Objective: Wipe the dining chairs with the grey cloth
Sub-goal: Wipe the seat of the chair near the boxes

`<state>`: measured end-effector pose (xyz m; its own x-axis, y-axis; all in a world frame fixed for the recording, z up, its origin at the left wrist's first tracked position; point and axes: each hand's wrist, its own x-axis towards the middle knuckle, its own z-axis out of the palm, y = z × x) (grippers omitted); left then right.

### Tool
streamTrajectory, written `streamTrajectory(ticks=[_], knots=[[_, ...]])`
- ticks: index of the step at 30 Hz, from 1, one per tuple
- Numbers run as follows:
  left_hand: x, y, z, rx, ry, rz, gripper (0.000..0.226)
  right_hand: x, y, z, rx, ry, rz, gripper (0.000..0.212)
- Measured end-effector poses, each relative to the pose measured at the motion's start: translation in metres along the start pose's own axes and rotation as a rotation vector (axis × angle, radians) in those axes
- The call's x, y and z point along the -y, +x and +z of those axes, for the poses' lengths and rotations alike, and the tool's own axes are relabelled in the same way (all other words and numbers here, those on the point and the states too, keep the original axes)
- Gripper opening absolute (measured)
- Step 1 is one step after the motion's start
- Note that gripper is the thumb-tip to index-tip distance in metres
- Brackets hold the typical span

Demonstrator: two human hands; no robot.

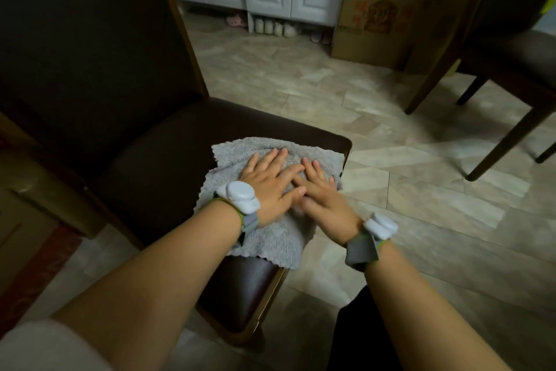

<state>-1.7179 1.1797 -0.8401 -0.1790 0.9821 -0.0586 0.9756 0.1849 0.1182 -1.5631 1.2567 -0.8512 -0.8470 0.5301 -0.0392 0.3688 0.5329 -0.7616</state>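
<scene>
We press one grey cloth [279,190] flat on the right front corner of the dark seat of the near dining chair [156,160]. Its long axis runs from the near seat edge, where it overhangs, away toward the floor beyond. Our left hand [267,184] and right hand [322,196] lie side by side on it, fingers straight, gripping nothing. A second chair [511,64] stands well apart at right: two chairs.

Home: dining chairs [126,130], shoes [270,26].

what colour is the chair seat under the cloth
Dark brown; the head view shows the chair seat beneath the grey cloth.
</scene>
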Motion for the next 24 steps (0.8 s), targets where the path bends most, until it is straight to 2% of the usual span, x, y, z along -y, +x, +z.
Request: streamTrajectory(ticks=[2, 6, 11, 14, 17, 21, 24], knots=[[-0.003, 0.018, 0.002, 0.005, -0.004, -0.009, 0.062, -0.005, 0.018, -0.014, 0.007, 0.099, 0.055, 0.056], [-0.009, 0.054, 0.004, -0.013, -0.014, -0.055, 0.070, -0.020, 0.051, -0.025, -0.039, -0.165, 0.085, 0.065], [-0.009, 0.082, 0.002, -0.033, -0.033, -0.104, 0.072, -0.031, 0.088, -0.038, -0.121, -0.297, 0.182, 0.059], [-0.011, 0.084, 0.003, -0.091, -0.053, -0.163, 0.071, -0.031, 0.102, -0.040, -0.118, -0.384, 0.211, 0.066], [0.004, 0.072, -0.001, -0.107, -0.106, -0.260, 0.071, -0.016, 0.117, -0.038, -0.051, -0.492, 0.197, 0.082], [0.039, 0.038, -0.006, -0.086, -0.150, -0.399, 0.073, 0.020, 0.137, -0.010, 0.103, -0.687, 0.055, 0.066], [0.079, -0.006, -0.008, -0.092, -0.128, -0.515, 0.074, 0.060, 0.150, 0.032, 0.241, -0.761, -0.058, 0.062]])
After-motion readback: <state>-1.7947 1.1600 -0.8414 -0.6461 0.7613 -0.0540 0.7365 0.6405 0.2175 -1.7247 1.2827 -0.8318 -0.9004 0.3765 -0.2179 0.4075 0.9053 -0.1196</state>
